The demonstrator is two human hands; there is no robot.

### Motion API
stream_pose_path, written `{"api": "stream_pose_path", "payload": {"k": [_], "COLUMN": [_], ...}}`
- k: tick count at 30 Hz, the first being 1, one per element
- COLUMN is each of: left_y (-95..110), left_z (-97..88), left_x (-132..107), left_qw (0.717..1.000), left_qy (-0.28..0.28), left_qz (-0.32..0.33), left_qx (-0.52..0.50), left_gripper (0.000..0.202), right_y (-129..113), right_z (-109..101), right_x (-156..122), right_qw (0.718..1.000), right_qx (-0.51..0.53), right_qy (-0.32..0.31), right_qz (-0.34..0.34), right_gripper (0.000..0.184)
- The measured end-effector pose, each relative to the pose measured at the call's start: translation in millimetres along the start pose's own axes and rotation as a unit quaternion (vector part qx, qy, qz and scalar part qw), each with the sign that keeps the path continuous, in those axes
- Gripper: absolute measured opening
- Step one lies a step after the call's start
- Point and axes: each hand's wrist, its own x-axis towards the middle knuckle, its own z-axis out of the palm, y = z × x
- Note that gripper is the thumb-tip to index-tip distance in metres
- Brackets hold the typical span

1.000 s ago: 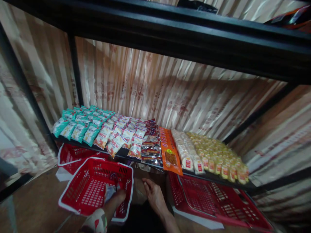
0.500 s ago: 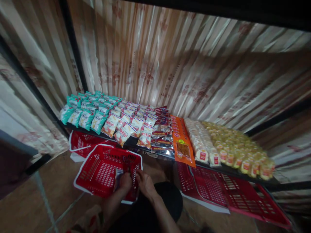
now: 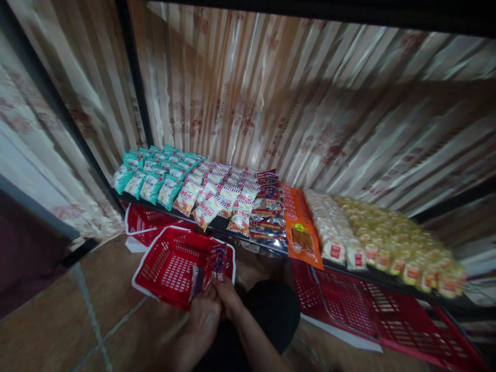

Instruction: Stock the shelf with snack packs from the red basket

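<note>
Over the near right corner of a red basket [image 3: 165, 258], my two hands are close together and closed. My left hand [image 3: 205, 309] grips a small snack packet [image 3: 197, 281] with a dark purple stripe. A dark purple-red snack packet [image 3: 218, 257] stands up just beyond the fingertips of my right hand [image 3: 228, 295], which pinches its lower end. Which fingers carry which packet is partly hidden where the hands meet. The basket has a white rim and slotted walls.
A low black shelf holds teal snack bags [image 3: 148, 187], white-and-red snack bags [image 3: 209, 206], dark red packets [image 3: 268, 204], an orange bag [image 3: 301, 232], white rolls [image 3: 334, 248] and yellow packs [image 3: 413, 271]. More red baskets [image 3: 341, 299] lie beneath it. A pleated curtain [image 3: 240, 93] hangs behind.
My left hand has drawn back toward me from inside the basket with the packets. My right hand has left the basket's right rim and joined it. The view has shifted slightly left.
</note>
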Motion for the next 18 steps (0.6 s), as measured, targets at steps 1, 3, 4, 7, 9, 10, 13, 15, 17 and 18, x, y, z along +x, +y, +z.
{"api": "stream_pose_path", "payload": {"k": [1, 3, 4, 7, 9, 10, 13, 15, 17, 18], "left_y": [0.7, 0.4, -0.5, -4.6, -7.8, -9.5, -16.1, -21.3, -25.1, -25.8], "left_z": [3.1, 7.7, 8.7, 4.3, -3.4, -7.8, -18.6, -21.3, -21.2, -20.8], "left_x": [-2.4, -6.9, -9.3, -17.1, -21.5, -22.8, -20.8, -14.8, -7.3, -3.7], "left_qw": [1.0, 0.995, 0.989, 0.96, 0.936, 0.926, 0.895, 0.868, 0.842, 0.828], "left_qy": [0.024, 0.092, 0.13, 0.244, 0.309, 0.333, 0.383, 0.4, 0.365, 0.322], "left_qz": [0.009, 0.04, 0.062, 0.122, 0.125, 0.112, 0.028, -0.035, -0.072, -0.081], "left_qx": [0.001, -0.006, -0.014, -0.062, -0.113, -0.141, -0.225, -0.292, -0.391, -0.451], "left_gripper": [0.043, 0.042, 0.042, 0.036, 0.031, 0.03, 0.03, 0.034, 0.04, 0.044], "right_y": [-2.0, -9.6, -14.8, -33.1, -45.6, -51.6, -67.0, -74.1, -78.5, -80.0], "right_z": [1.5, 2.0, 1.3, -3.0, -5.9, -7.3, -10.9, -13.7, -16.8, -18.3], "right_x": [-0.5, -1.9, -3.2, -10.0, -16.7, -20.3, -29.7, -33.8, -36.2, -36.9], "right_qw": [1.0, 1.0, 1.0, 1.0, 1.0, 1.0, 0.998, 0.997, 0.996, 0.996], "right_qx": [0.002, -0.001, -0.003, -0.01, -0.014, -0.012, 0.012, 0.035, 0.042, 0.04], "right_qy": [0.007, 0.009, 0.006, -0.002, -0.011, -0.018, -0.049, -0.059, -0.056, -0.055], "right_qz": [0.006, 0.006, 0.004, -0.004, -0.01, -0.014, -0.025, -0.038, -0.046, -0.049], "right_gripper": [0.03, 0.022, 0.019, 0.019, 0.024, 0.027, 0.037, 0.043, 0.047, 0.048]}}
